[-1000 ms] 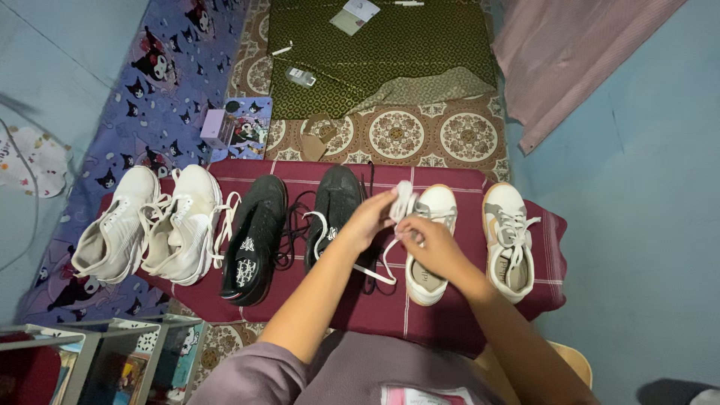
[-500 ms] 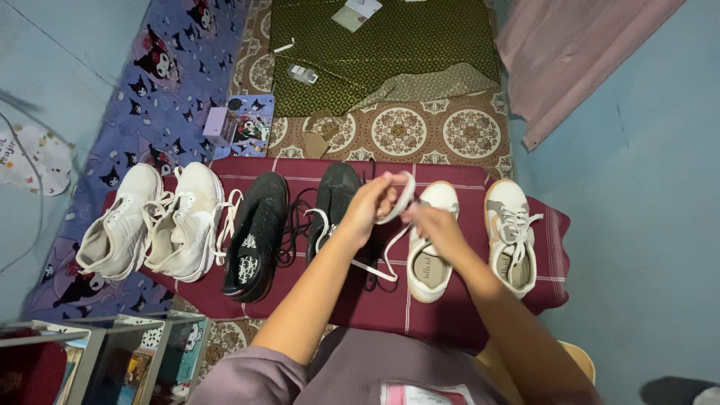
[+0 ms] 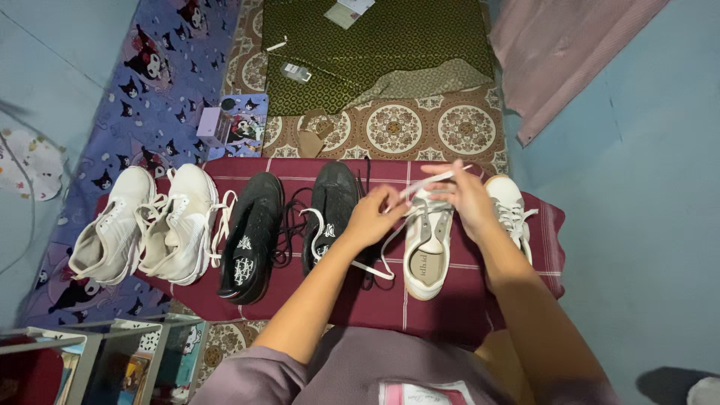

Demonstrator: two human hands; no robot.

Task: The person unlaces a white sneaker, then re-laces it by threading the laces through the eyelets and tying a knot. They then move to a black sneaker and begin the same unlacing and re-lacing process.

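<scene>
Six shoes lie in a row on a maroon checked cloth. My left hand and my right hand both hold a white shoelace stretched between them, just above a white sneaker with an open tongue. The lace trails down in a loop to the left of that sneaker. Its partner, another white sneaker, lies behind my right wrist. A black shoe is right beside my left hand, and a second black shoe lies further left.
Two more white sneakers sit at the left end of the cloth. A purple cartoon-print blanket, a patterned mat with a green cloth and small items lie beyond. A pink curtain hangs at the right. Shelf boxes stand near left.
Both hands have lifted the white lace and drawn it out sideways; my right hand moved up and right, and the lace is now taut between the hands.
</scene>
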